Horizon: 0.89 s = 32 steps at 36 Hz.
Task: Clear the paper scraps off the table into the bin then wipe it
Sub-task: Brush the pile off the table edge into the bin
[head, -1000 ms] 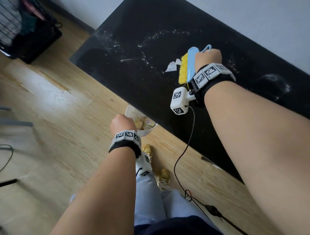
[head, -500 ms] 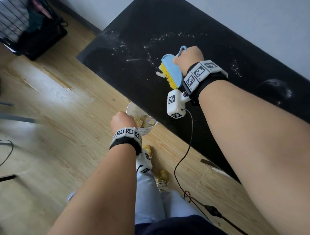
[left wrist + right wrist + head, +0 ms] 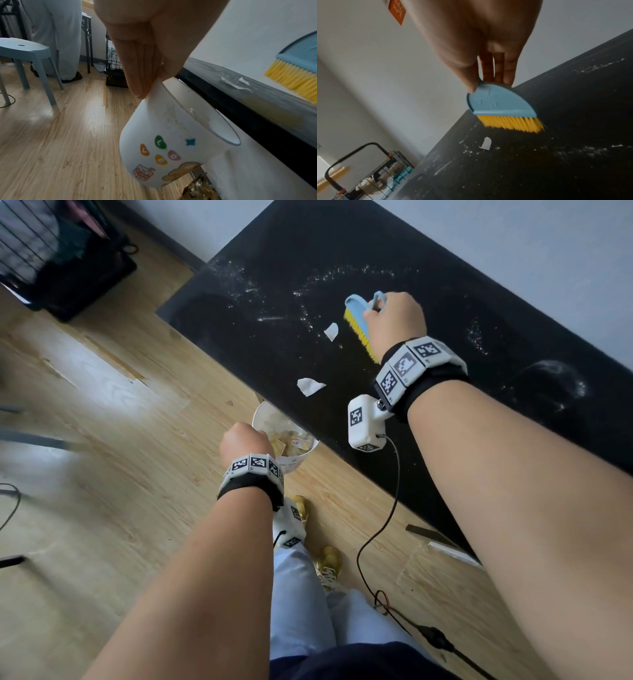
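Right hand (image 3: 394, 321) grips a small brush (image 3: 358, 321), fingers curled round its blue back and loop handle, yellow bristles pointing down at the black table (image 3: 513, 412). In the right wrist view the bristles look just above or barely on the tabletop; cannot tell if they touch. Left hand (image 3: 245, 441) pinches the rim of a white bin (image 3: 294, 463), thumb on one side of the wall and fingers on the other, holding it off the floor, tilted, mouth just below the table's near edge. Bin has coloured stickers on its side and yellowish scraps inside.

Two white paper scraps lie on the table: one (image 3: 331, 331) just beside the bristles, the other (image 3: 310, 386) closer to the near edge, above the bin's mouth. White crumbs and dust streaks (image 3: 308, 282) spread across the tabletop beyond the brush, with a pale smear (image 3: 555, 385) further along toward the table's far end.

Below the table is a wood floor (image 3: 102, 457). A black wire crate (image 3: 51, 258) stands on it off the table's short end. A blue stool (image 3: 25, 54) is well apart from the table, with another person's pale trouser legs (image 3: 60, 33) behind it. A black cable (image 3: 380, 529) hangs from the right wrist camera.
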Each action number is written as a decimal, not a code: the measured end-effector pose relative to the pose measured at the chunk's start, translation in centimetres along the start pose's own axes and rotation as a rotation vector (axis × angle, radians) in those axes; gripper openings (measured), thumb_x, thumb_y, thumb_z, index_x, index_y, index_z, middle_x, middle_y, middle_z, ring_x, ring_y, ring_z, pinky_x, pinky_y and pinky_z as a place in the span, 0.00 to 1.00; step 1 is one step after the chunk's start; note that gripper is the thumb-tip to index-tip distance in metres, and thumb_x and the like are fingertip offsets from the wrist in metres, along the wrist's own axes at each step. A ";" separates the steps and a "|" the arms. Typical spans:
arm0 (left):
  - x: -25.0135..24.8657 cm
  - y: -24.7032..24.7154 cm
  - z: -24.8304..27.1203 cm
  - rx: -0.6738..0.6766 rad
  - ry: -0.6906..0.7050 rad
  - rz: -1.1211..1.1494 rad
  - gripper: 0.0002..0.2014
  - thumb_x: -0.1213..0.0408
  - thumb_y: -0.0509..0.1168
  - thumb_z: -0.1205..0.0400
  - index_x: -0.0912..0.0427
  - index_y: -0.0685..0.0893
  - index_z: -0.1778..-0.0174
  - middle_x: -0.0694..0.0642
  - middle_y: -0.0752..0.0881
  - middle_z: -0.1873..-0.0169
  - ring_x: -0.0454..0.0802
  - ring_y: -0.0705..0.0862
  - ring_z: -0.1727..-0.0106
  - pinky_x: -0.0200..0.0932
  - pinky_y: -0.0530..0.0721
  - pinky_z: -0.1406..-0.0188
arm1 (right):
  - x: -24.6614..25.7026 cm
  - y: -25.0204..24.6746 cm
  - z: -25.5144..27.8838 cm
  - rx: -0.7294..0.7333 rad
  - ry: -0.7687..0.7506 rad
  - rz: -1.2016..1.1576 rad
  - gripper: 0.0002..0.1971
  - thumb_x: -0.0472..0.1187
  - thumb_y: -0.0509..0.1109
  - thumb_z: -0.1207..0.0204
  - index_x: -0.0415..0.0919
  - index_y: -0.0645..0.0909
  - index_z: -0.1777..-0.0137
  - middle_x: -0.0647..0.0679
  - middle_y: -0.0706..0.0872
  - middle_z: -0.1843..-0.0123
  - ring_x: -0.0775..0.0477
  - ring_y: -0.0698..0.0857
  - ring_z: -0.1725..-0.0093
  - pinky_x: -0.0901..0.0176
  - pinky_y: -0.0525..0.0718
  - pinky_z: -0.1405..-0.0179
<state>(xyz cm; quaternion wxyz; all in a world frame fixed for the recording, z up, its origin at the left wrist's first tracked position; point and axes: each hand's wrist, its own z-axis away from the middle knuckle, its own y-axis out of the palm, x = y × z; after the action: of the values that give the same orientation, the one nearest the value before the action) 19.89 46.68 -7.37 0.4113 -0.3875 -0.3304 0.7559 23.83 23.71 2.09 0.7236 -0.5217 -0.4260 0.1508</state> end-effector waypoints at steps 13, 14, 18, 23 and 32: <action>-0.3 0.0 -1.0 0.027 -0.008 -0.001 0.17 0.70 0.58 0.19 0.65 0.69 0.75 0.58 0.72 0.75 0.60 0.77 0.65 0.45 0.74 0.67 | 2.1 1.4 -0.9 0.235 -0.046 0.066 0.11 0.39 0.62 0.20 0.37 0.85 0.45 0.43 0.84 0.53 0.43 0.82 0.54 0.56 0.75 0.58; -0.3 0.0 -1.0 0.026 -0.005 0.003 0.17 0.70 0.58 0.19 0.65 0.69 0.75 0.58 0.72 0.75 0.60 0.77 0.65 0.45 0.74 0.67 | 2.2 1.4 -0.7 0.247 -0.057 0.060 0.12 0.39 0.63 0.20 0.38 0.85 0.43 0.42 0.87 0.50 0.42 0.85 0.50 0.54 0.78 0.55; -0.2 0.1 -0.7 0.023 -0.002 0.018 0.17 0.70 0.59 0.19 0.64 0.69 0.76 0.58 0.72 0.75 0.60 0.77 0.65 0.45 0.74 0.67 | 1.8 1.2 0.4 0.266 -0.089 0.051 0.13 0.41 0.65 0.22 0.38 0.86 0.43 0.41 0.88 0.45 0.41 0.87 0.44 0.51 0.83 0.46; -0.2 0.2 0.0 0.018 -0.003 0.024 0.18 0.69 0.59 0.18 0.65 0.69 0.75 0.58 0.72 0.75 0.60 0.77 0.65 0.45 0.74 0.67 | 1.0 0.3 1.6 0.337 -0.128 -0.027 0.11 0.41 0.69 0.22 0.43 0.87 0.42 0.44 0.89 0.44 0.45 0.86 0.44 0.52 0.84 0.44; 0.1 0.0 0.8 0.013 0.015 0.037 0.19 0.69 0.59 0.17 0.64 0.68 0.75 0.58 0.71 0.75 0.59 0.76 0.65 0.45 0.73 0.67 | 0.0 -0.6 3.1 0.233 -0.062 -0.118 0.13 0.43 0.68 0.22 0.37 0.86 0.43 0.43 0.89 0.46 0.45 0.87 0.48 0.52 0.85 0.48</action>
<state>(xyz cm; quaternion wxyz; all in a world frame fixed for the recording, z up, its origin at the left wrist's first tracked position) 19.14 46.58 -7.03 0.4023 -0.3967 -0.3154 0.7624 21.25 25.38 2.91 0.7735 -0.4032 -0.4576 0.1727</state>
